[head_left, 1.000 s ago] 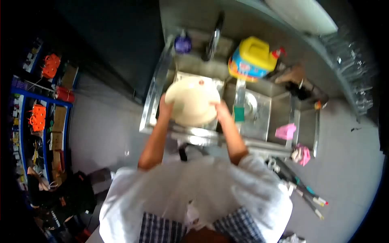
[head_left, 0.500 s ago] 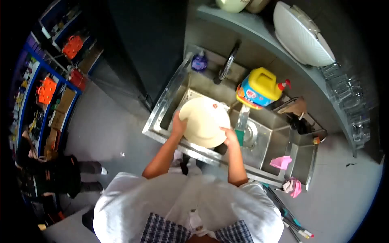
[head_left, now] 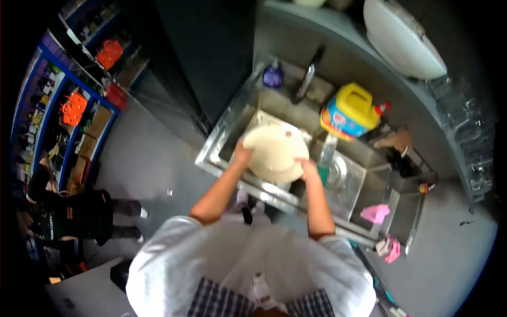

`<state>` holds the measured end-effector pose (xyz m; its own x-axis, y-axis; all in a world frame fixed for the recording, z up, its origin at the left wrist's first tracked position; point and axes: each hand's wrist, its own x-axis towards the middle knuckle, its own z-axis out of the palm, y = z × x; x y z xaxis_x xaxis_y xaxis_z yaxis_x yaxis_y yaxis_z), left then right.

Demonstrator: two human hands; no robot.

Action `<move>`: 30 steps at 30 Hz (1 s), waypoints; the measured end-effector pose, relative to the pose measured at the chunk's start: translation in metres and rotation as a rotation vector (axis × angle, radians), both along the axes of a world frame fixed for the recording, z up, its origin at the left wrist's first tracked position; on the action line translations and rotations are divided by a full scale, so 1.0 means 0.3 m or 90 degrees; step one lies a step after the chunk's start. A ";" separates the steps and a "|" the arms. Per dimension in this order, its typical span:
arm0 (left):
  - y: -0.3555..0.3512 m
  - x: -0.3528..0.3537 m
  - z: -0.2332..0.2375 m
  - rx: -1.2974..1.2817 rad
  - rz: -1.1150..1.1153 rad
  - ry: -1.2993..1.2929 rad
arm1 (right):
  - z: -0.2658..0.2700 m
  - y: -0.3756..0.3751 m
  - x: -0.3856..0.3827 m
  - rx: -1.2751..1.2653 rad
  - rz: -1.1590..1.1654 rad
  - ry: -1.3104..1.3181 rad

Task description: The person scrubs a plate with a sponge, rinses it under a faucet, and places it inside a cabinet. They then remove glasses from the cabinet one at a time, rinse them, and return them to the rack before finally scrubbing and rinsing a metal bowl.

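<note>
Over the left basin of the steel sink (head_left: 248,186), a cream round plate (head_left: 275,153) is held between both hands. My left hand (head_left: 243,154) grips its left rim, and my right hand (head_left: 308,168) grips its right rim. A small red mark shows near the plate's upper edge. The dark tap (head_left: 307,79) stands behind the basin. Part of a white item shows beneath the plate, too hidden to name. A green item (head_left: 320,176) lies on the divider, just right of my right hand.
Behind the sink stand a yellow jug (head_left: 349,112) and a purple bottle (head_left: 273,76). A pink cloth (head_left: 375,213) hangs at the right basin. A shelf (head_left: 338,26) holds a white bowl (head_left: 404,42) and glasses. Another person (head_left: 79,214) stands at far left.
The whole view has shifted, with the sink now slightly farther right. The plate looks more tilted and slightly foreshortened; both hands still hold its rim.
</note>
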<state>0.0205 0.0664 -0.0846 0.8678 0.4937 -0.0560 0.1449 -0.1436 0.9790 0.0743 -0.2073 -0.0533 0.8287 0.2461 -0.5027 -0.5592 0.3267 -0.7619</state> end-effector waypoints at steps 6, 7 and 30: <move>-0.038 -0.006 0.249 -0.106 0.028 0.054 | 0.045 -0.003 0.002 -0.005 0.019 0.073; -0.021 -0.008 0.166 -0.164 0.033 0.210 | -0.096 -0.027 0.020 0.016 0.065 0.246; 0.416 -0.150 0.836 0.446 0.318 0.107 | 0.015 -0.089 -0.113 0.077 -0.008 0.141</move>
